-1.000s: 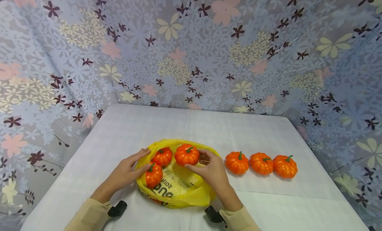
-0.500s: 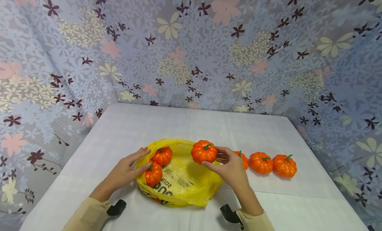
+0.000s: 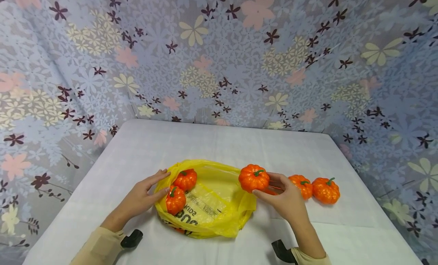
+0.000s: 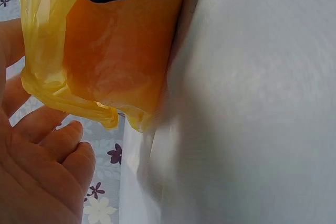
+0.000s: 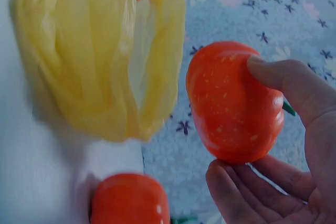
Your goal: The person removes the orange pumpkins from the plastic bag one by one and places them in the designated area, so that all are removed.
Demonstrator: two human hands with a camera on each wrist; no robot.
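My right hand (image 3: 286, 196) grips a small orange toy pumpkin (image 3: 253, 178) with a green stem. It hangs just above the right rim of a yellow plastic bag (image 3: 219, 204). In the right wrist view, the thumb lies on one side of the held pumpkin (image 5: 233, 106) and the fingertips on the other. My left hand (image 3: 140, 198) holds the bag's left rim, some fingertips hidden behind the plastic in the left wrist view. Inside the bag, a pumpkin (image 3: 186, 179) lies beyond another pumpkin (image 3: 175, 200), near my left thumb.
On the white-covered table (image 3: 212, 139), a right-hand pumpkin (image 3: 326, 191) sits beside a middle pumpkin (image 3: 303, 186). A third in that row is mostly hidden behind my right hand. Floral fabric (image 3: 219, 67) hangs behind the table.
My right hand has carried the pumpkin from over the bag's middle rightward to its right rim, now covering most of the row's nearest pumpkin. My left hand has barely moved.
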